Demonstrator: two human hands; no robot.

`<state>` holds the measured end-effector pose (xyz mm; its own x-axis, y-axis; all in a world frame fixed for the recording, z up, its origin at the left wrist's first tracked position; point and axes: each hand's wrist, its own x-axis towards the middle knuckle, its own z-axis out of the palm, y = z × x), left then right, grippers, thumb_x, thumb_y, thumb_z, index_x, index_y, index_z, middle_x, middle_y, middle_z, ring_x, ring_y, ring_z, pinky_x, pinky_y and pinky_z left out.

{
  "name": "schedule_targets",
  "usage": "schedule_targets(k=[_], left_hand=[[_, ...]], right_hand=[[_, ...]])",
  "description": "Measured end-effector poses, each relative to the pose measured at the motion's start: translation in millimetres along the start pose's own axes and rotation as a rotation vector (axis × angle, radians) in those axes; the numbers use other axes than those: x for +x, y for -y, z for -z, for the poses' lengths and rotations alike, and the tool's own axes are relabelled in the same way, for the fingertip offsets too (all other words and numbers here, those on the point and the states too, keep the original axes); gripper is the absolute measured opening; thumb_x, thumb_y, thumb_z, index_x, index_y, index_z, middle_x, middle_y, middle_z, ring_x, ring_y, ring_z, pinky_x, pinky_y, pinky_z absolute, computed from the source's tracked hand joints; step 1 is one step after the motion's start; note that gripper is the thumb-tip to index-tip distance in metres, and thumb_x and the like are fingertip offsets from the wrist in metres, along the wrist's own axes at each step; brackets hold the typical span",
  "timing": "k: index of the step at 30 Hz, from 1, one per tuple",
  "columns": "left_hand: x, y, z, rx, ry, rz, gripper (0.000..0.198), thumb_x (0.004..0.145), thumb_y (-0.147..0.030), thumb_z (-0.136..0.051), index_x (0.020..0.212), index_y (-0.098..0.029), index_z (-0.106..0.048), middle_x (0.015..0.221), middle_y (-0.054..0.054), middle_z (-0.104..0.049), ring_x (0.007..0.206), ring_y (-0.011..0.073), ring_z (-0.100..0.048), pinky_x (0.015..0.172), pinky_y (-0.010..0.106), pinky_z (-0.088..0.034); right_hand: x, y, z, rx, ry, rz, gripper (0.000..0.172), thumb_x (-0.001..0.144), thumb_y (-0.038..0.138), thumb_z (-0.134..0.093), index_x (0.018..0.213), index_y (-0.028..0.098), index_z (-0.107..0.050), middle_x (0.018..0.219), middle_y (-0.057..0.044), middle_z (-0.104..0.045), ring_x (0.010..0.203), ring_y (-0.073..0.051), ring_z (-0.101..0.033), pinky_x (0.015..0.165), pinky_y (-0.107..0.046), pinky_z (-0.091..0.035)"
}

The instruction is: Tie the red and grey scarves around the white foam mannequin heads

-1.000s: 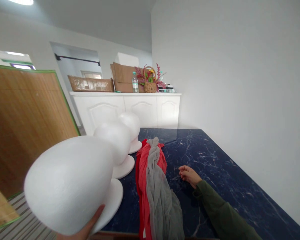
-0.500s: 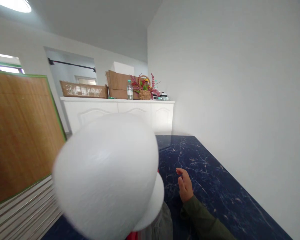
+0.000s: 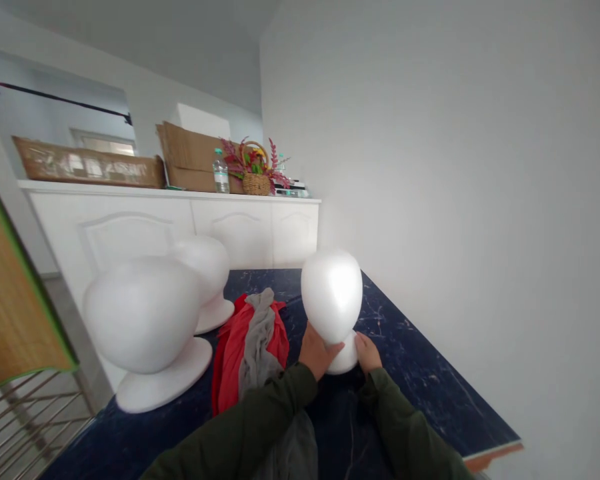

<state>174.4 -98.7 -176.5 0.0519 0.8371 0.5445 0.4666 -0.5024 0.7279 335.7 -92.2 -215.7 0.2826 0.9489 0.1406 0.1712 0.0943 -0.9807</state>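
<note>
Head cam: foam head [image 3: 331,297] stood upright at frame centre, directly above both hands; L hand [image 3: 318,353] clasped its neck; R hand [image 3: 367,352] cupped base, equally near.

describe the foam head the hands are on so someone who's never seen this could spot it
Start at the dark blue marble table by the white wall. On it, right of the red and grey cloths, stands a white foam head. Unlike the two other foam heads left of the cloths, it has a left hand and a right hand gripping its base.
</note>
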Motion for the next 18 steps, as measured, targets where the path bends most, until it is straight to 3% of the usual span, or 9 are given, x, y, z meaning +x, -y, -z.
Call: schedule_targets(k=[2, 5, 7, 9, 11, 13, 15, 18], left_hand=[[-7, 13, -2.6, -0.008, 0.073, -0.043, 0.077, 0.06, -0.031, -0.065, 0.126, -0.012, -0.031, 0.13, 0.016, -0.037, 0.123, 0.0304, -0.031, 0.102, 0.045, -0.027], [-14, 20, 4.1, 0.009, 0.199, -0.101, 0.078, 0.058, -0.025, -0.065, 0.127, -0.012, -0.031, 0.131, 0.015, -0.036, 0.124, 0.0292, -0.03, 0.103, 0.043, -0.026], [-11, 18, 16.1, 0.071, 0.297, -0.133, 0.077, 0.057, -0.02, -0.064, 0.127, -0.013, -0.032, 0.131, 0.014, -0.038, 0.122, 0.0272, -0.034, 0.103, 0.04, -0.027], [-2, 17, 34.9, 0.149, 0.35, -0.126, 0.064, 0.062, -0.017, -0.058, 0.123, -0.015, -0.04, 0.125, 0.01, -0.047, 0.115, 0.0247, -0.042, 0.101, 0.037, -0.031], [13, 22, 59.4, 0.276, 0.294, -0.046, 0.046, 0.068, -0.017, -0.051, 0.114, -0.016, -0.049, 0.114, 0.008, -0.055, 0.107, 0.0225, -0.049, 0.097, 0.034, -0.035], [28, 33, 85.3, 0.411, 0.171, 0.066, 0.038, 0.073, -0.024, -0.048, 0.108, -0.011, -0.051, 0.109, 0.014, -0.056, 0.105, 0.0258, -0.049, 0.095, 0.039, -0.034], [40, 48, 106.6, 0.537, 0.08, 0.214, 0.045, 0.07, -0.034, -0.053, 0.106, -0.006, -0.05, 0.108, 0.022, -0.052, 0.108, 0.0333, -0.046, 0.091, 0.048, -0.033], [46, 71, 121.6, 0.614, 0.082, 0.413, 0.052, 0.057, -0.038, -0.066, 0.095, -0.004, -0.053, 0.106, 0.027, -0.051, 0.106, 0.0409, -0.045, 0.084, 0.052, -0.035]], right_hand=[[1, -2, 0, -0.149, -0.074, 0.008, 0.044, 0.07, 0.05, -0.044, 0.099, 0.02, -0.058, 0.113, -0.009, -0.056, 0.114, -0.025, -0.041, 0.095, -0.037, -0.03], [2, -3, 4, -0.362, -0.086, 0.063, 0.03, 0.073, 0.036, -0.042, 0.091, 0.022, -0.061, 0.106, -0.008, -0.059, 0.109, -0.026, -0.045, 0.096, -0.038, -0.027], [3, -3, 6, -0.479, -0.076, 0.098, 0.023, 0.072, 0.028, -0.043, 0.079, 0.021, -0.063, 0.096, -0.01, -0.063, 0.104, -0.028, -0.049, 0.093, -0.039, -0.028], [5, -6, 8, -0.543, -0.077, 0.112, 0.022, 0.071, 0.026, -0.042, 0.072, 0.02, -0.063, 0.09, -0.012, -0.063, 0.099, -0.028, -0.051, 0.089, -0.038, -0.031], [6, -9, 9, -0.568, -0.089, 0.119, 0.023, 0.072, 0.027, -0.041, 0.074, 0.02, -0.063, 0.09, -0.011, -0.063, 0.097, -0.027, -0.052, 0.086, -0.037, -0.033], [5, -11, 9, -0.577, -0.105, 0.129, 0.025, 0.072, 0.028, -0.041, 0.079, 0.02, -0.063, 0.092, -0.01, -0.063, 0.096, -0.026, -0.052, 0.085, -0.035, -0.035], [4, -12, 9, -0.58, -0.119, 0.136, 0.027, 0.072, 0.029, -0.039, 0.083, 0.019, -0.062, 0.094, -0.01, -0.062, 0.096, -0.025, -0.052, 0.084, -0.034, -0.036], [1, -11, 8, -0.587, -0.13, 0.143, 0.03, 0.072, 0.03, -0.038, 0.086, 0.017, -0.061, 0.094, -0.011, -0.061, 0.096, -0.026, -0.051, 0.084, -0.035, -0.036]])
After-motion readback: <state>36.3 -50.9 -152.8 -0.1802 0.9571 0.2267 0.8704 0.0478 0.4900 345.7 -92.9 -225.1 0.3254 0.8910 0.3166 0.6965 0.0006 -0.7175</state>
